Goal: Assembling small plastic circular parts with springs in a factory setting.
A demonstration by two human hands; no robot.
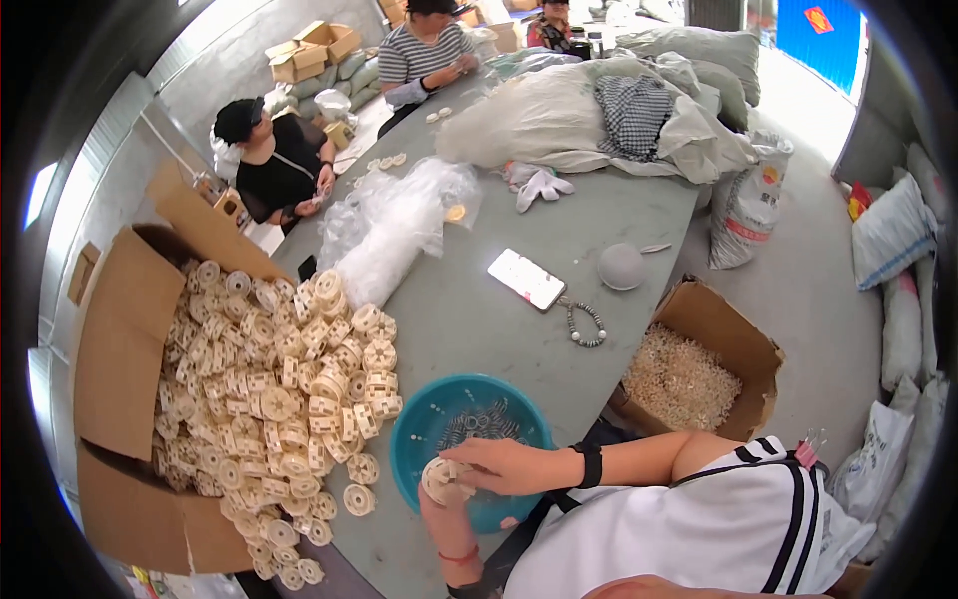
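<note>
Over the left rim of a teal plastic basin, my left hand, with a red string at its wrist, grips a cream round slotted plastic part. My right hand, with a black band at the wrist, reaches across the basin, its bent fingers pressed on the same part. Whether those fingers also hold something small is hidden. Inside the basin lie many small grey metal springs. Left of the basin, similar cream plastic parts spill in a large heap from a cardboard box onto the table.
On the grey table lie a phone with a beaded strap, a round grey object, a white glove and clear plastic bags. A carton of small pale pieces stands at right. Two people work along the far left side.
</note>
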